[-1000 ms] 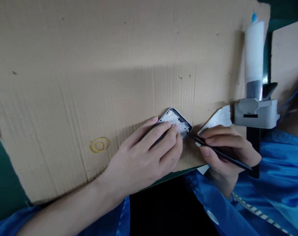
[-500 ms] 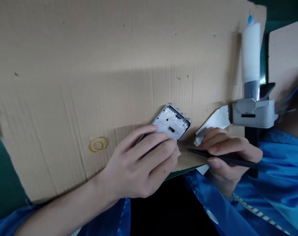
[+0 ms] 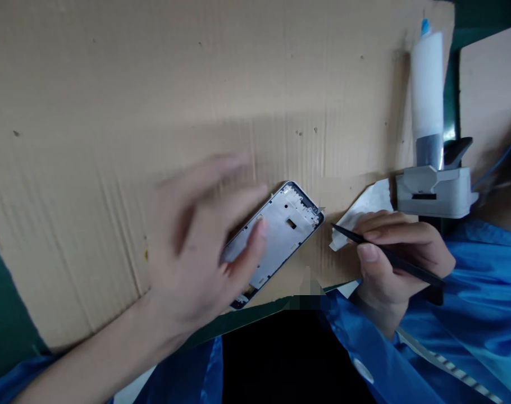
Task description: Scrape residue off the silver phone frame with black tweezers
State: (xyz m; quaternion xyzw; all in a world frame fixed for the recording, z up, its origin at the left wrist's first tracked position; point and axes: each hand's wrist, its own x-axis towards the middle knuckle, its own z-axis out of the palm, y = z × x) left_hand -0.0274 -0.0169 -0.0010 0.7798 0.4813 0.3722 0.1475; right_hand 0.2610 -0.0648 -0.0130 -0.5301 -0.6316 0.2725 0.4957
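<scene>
Two blue sleeves [image 3: 470, 320] are nearest to me, by the edge of the green tabletop [image 3: 5, 303]. My left hand [image 3: 196, 252] is blurred, its fingers spread, covering part of the left side of a phone frame [image 3: 276, 235]; the thumb reaches over the pale inside, and I cannot tell whether it touches. My right hand [image 3: 401, 252] pinches black tweezers [image 3: 407, 265] between thumb and fingers, the tip just beside the frame's right corner but apart from it. The frame lies aslant, inner side up, on a cardboard sheet [image 3: 112, 84]. A yellow sliver [image 3: 146, 255] shows at the left edge of my left hand. Beyond my right knuckles is a piece of white paper [image 3: 371, 201]. Past that sits a grey device [image 3: 434, 193], its white tube [image 3: 427, 84] pointing away from me and ending in a blue tip [image 3: 425, 26].
</scene>
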